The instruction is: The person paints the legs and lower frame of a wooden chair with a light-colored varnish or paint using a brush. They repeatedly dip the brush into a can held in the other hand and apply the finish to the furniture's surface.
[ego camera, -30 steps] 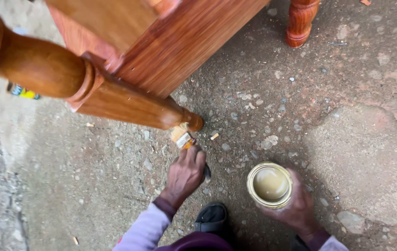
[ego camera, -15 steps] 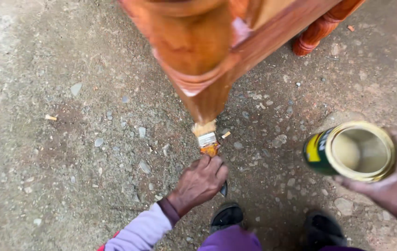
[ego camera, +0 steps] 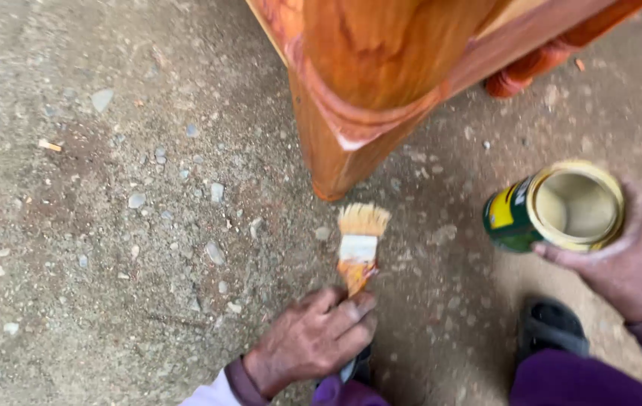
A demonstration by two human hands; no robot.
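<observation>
A: Edges, free room?
B: Orange varnished furniture leg (ego camera: 351, 113) coming down top centre, foot on ground. Second leg (ego camera: 520, 75) upper right. Open ground left and in the middle.

A: Surface?
B: Rough concrete ground (ego camera: 110, 225), pebbly, scattered stones.

A: Brush?
B: Paintbrush (ego camera: 358, 244) just below leg foot, bristles up, near but apart. Handle pinched in left hand (ego camera: 309, 338) fingertips, closed.

A: Other hand?
B: Right hand (ego camera: 625, 263) wrapped around open green-yellow tin (ego camera: 558, 207), tilted, low right. Black sandal (ego camera: 550, 327) below.

The brush (ego camera: 359, 244) lies just below the furniture leg (ego camera: 351, 143); the can (ego camera: 558, 207) sits right of it, apparently off the ground (ego camera: 110, 225).
</observation>
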